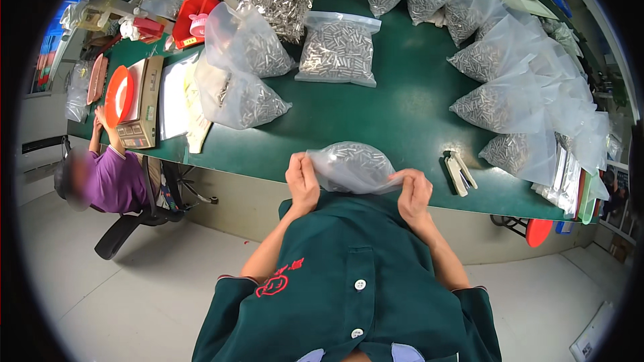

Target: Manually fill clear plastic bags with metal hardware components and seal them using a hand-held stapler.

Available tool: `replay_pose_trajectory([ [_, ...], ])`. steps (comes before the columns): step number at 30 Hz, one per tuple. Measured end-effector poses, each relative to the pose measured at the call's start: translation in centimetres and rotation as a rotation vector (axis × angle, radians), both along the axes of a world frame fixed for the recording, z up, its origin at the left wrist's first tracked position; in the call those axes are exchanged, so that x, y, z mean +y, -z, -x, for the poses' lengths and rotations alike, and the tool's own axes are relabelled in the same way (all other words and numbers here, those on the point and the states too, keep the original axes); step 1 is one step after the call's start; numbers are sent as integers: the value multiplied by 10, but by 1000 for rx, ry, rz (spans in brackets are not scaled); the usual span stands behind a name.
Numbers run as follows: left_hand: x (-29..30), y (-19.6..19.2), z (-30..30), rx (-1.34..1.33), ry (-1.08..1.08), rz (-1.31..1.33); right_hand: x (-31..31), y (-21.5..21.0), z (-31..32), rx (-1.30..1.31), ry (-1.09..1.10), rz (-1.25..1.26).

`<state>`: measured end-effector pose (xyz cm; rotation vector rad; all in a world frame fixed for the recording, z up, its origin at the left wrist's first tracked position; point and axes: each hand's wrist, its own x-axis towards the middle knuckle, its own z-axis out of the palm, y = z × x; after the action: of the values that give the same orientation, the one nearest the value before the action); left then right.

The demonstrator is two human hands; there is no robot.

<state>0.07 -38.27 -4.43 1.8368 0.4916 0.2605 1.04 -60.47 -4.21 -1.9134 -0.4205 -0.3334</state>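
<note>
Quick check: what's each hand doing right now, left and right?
Left hand: closed, pinching the left edge of the clear bag of small metal parts.
Right hand: closed, gripping the same bag's right edge.

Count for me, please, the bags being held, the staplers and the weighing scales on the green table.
bag, held between left hand and right hand: 1
stapler: 1
weighing scale: 1
Total: 3
</note>
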Motion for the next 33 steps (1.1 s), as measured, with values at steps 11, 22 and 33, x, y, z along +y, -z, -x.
replay_pose_trajectory([
  [11, -15, 39, -54, 219, -84, -103, 19, 52, -29, 635, 490, 293],
  [22, -21, 45, -37, 84, -103, -189, 31, 65, -12, 549, 477, 382],
  [33, -6, 36, -55, 186, -24, -65, 27, 57, -41, 742, 618, 55],
])
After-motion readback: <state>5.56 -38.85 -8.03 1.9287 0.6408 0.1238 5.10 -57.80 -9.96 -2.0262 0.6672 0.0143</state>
